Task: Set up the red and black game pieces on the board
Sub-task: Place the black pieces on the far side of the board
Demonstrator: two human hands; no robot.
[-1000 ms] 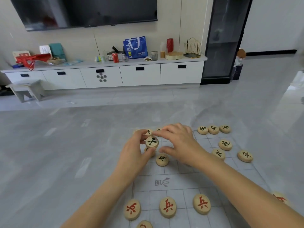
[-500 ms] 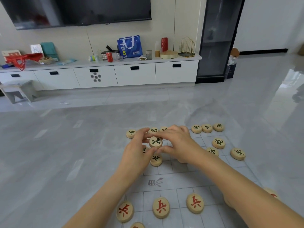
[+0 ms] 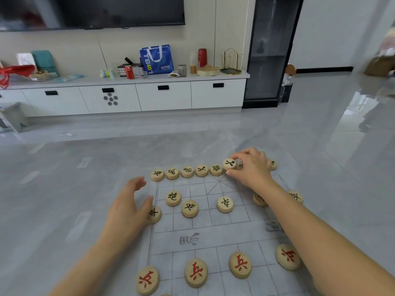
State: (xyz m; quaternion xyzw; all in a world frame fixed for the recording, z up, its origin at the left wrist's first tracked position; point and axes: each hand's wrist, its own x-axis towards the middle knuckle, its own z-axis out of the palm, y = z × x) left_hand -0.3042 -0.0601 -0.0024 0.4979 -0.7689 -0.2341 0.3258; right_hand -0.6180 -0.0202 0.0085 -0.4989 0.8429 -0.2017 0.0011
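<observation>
The red pieces point(image 3: 196, 273), pale wooden discs, sit along the gridded board's point(image 3: 215, 238) near side. The left hand point(image 3: 128, 208) is at its left edge, fingers loosely apart. The right hand point(image 3: 253, 168) pinches a black piece point(image 3: 229, 163) in the far row.

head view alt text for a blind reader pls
The right hand pinches a black piece at the far row of the board. The left hand, fingers relaxed, is at its left edge; red pieces line the near side.
</observation>
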